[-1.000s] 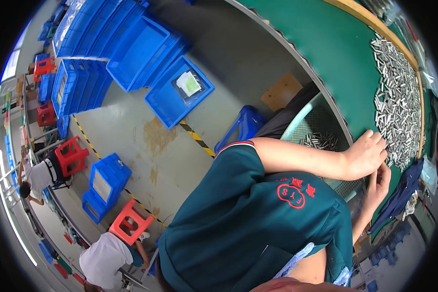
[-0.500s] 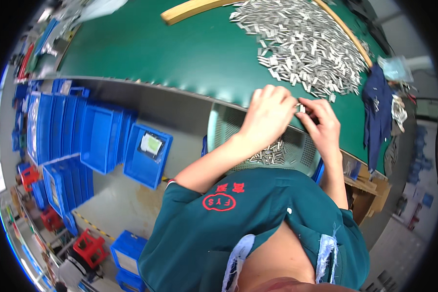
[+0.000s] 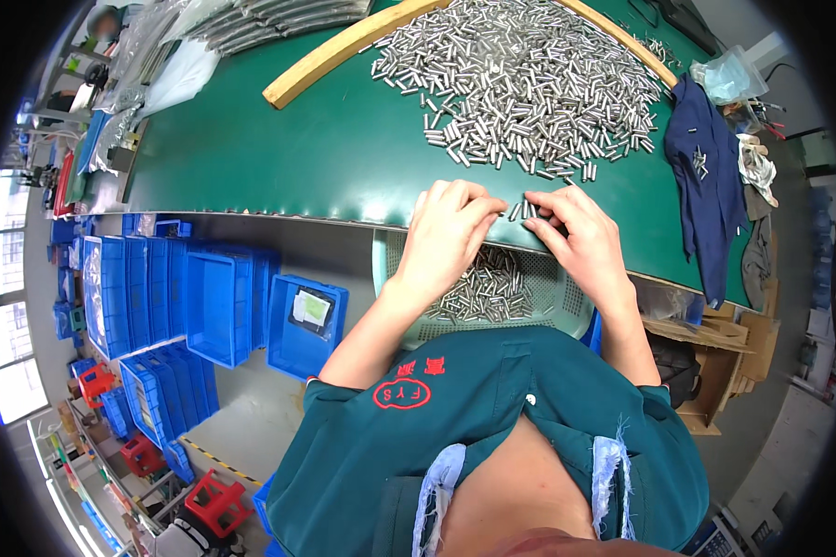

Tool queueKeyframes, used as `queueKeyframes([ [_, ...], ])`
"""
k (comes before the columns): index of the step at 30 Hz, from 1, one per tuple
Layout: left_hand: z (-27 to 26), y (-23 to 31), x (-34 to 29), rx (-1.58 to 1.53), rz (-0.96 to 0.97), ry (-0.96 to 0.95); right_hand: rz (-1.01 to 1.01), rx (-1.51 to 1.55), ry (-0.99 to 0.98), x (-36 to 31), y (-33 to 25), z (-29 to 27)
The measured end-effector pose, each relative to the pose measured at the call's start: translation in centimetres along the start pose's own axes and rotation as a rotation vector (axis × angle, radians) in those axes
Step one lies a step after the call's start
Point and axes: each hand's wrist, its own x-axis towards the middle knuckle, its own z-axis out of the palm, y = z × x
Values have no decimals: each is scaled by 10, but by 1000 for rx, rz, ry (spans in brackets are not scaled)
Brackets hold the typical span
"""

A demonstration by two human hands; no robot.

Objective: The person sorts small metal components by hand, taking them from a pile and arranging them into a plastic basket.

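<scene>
1 green desk (image 3: 269, 167), 2 wood strips (image 3: 330, 62), 1 lt-green basket (image 3: 381, 269) under desk edge, 1 L hand (image 3: 448, 227), grip can't tell, 1 R hand (image 3: 581, 232), grip pinching a few metal pins (image 3: 528, 210), 100s more piled on desk + in basket

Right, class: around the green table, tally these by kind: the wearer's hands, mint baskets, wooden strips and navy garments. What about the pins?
Hands (left, right): 2
Mint basket: 1
Wooden strips: 2 in view
Navy garment: 1
Total: 6
Pins: too many and too overlapped to count, so left out.
</scene>
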Motion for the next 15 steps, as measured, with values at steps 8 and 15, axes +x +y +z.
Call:
queueKeyframes([
  [8,3,13,13,50,-75,-36,1,-67,18,-9,-1,-15],
  [15,13,24,22,60,27,-132,61,-56,43,-18,3,-17],
])
